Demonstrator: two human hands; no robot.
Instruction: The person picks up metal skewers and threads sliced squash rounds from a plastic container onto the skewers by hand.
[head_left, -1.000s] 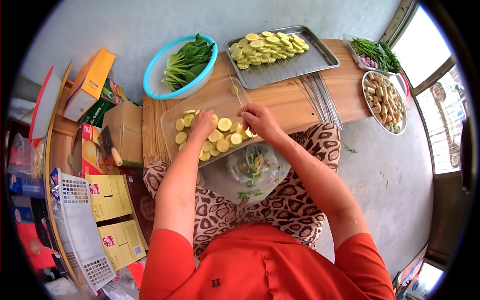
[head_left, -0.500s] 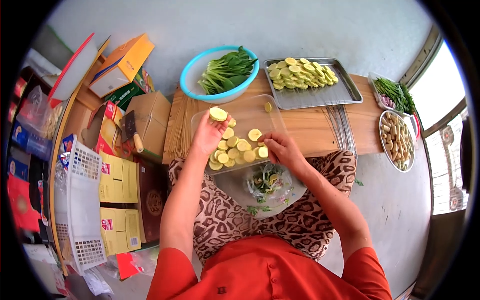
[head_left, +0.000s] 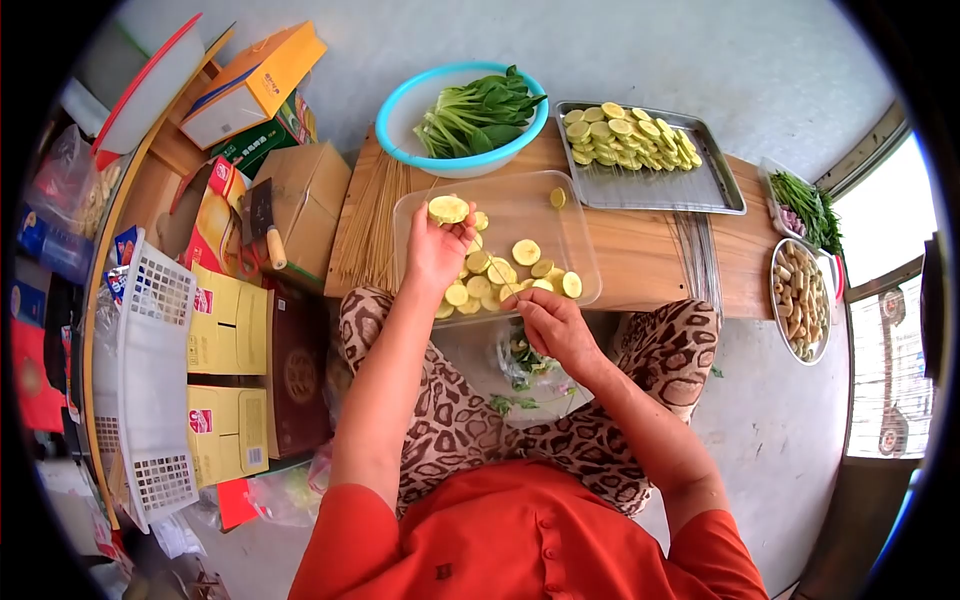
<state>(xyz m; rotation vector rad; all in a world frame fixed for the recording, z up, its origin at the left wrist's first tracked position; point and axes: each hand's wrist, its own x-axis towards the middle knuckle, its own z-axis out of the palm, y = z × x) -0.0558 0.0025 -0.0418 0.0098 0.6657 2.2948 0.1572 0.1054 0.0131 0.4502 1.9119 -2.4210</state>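
My left hand [head_left: 438, 250] holds up a round pale-green zucchini slice [head_left: 448, 209] between thumb and fingers, above the left side of a clear plastic tub [head_left: 585, 245]. More zucchini slices [head_left: 490, 283] lie loose in that tub. Over its front edge my right hand [head_left: 555, 322] is closed in a pinch on a thin skewer [head_left: 505, 278], which points up and leftward. The skewer's tip is hard to make out, and it appears apart from the held slice.
Bamboo skewers [head_left: 372, 240] lie left of the tub, metal skewers [head_left: 697, 255] to its right. Behind stand a blue-rimmed basin [head_left: 395, 125] of greens and a metal tray [head_left: 715, 190] of zucchini slices. A cleaver [head_left: 262, 215] rests by cartons at left.
My right hand has moved left and lower in front of the tub, and the skewer in it now shows. My left hand still holds the slice. The camera view has shifted slightly.
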